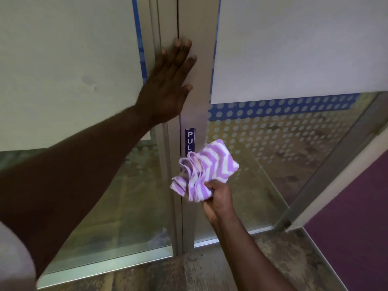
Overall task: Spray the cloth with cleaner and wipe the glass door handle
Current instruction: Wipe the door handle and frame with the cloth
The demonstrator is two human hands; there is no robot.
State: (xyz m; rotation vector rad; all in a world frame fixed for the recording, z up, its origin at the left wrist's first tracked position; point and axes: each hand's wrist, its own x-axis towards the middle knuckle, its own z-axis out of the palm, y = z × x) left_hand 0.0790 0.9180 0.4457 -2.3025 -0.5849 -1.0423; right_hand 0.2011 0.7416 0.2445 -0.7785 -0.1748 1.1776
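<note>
My left hand (168,80) lies flat, fingers spread, against the silver metal frame (197,114) of the glass door, above a blue PULL sticker (190,140). My right hand (218,198) grips a bunched purple-and-white zigzag cloth (205,171) lower down. The cloth is held up against the frame just below the sticker and covers its last letters. No handle shape shows apart from the frame strip, and no spray bottle is in view.
White sheets cover the upper glass of both doors (294,49). A blue dotted band (273,108) crosses the right pane. The lower glass is see-through. A purple wall (357,227) and an angled metal frame stand at the right, above mottled brown floor (210,274).
</note>
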